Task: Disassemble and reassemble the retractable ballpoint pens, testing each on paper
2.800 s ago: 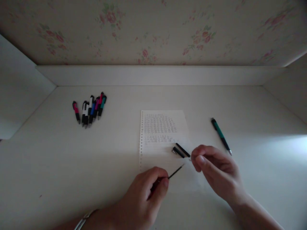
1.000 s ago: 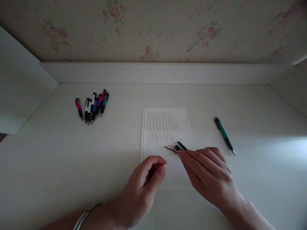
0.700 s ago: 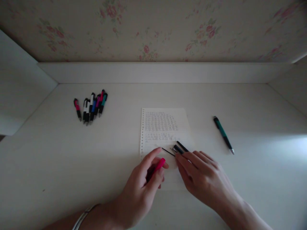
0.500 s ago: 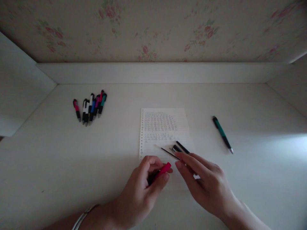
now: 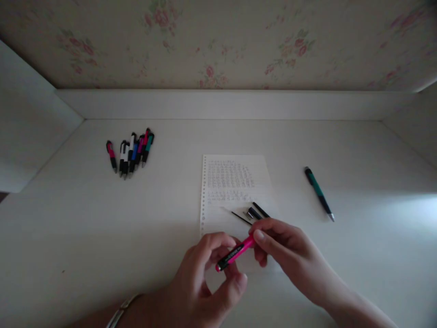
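A pink pen barrel (image 5: 235,253) with a black printed label lies slanted between my two hands. The thumb and fingertips of my right hand (image 5: 285,248) pinch its upper end. My left hand (image 5: 208,278) is around the lower end, its thumb spread away and its fingers curved behind the barrel; whether they touch it I cannot tell. Just beyond my right hand, a thin dark refill (image 5: 241,217), a short black pen part (image 5: 254,212) with a metallic end and a slim black piece (image 5: 261,209) rest on the paper, partly hidden by my fingers.
A lined, handwritten sheet (image 5: 235,177) with punched holes lies on the white desk (image 5: 164,196). A green and black pen (image 5: 319,193) is on the right. Several pens (image 5: 134,152) are grouped at the back left, beside a separate pink one (image 5: 111,156). A raised ledge (image 5: 232,105) borders the back.
The pink barrel has passed from my left hand's grip to my right fingertips and now shows its label. My left thumb has moved away from it.
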